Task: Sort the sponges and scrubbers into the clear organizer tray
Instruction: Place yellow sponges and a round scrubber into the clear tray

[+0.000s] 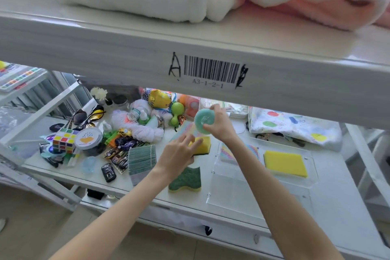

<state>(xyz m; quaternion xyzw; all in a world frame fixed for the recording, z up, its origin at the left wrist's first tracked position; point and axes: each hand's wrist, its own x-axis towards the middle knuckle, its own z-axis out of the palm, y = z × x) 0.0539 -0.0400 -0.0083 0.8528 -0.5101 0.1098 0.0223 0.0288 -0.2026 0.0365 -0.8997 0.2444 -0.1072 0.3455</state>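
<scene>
Head view: right hand [219,126] fingers clamp a teal round scrubber [202,120]; left hand [179,154] fingers grip a yellow sponge [202,145] on the shelf [337,207].

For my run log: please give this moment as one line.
right hand: holds teal round scrubber | left hand: on yellow sponge | organizer tray: partly filled

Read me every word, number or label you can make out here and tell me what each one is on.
"A3-1-2-1": barcode sticker on the shelf edge.
"A": handwritten in marker, left of the barcode.
Black scrawl right of the barcode: unreadable.
Round tin lid and yellow pouch: print too blurred to read.
</scene>
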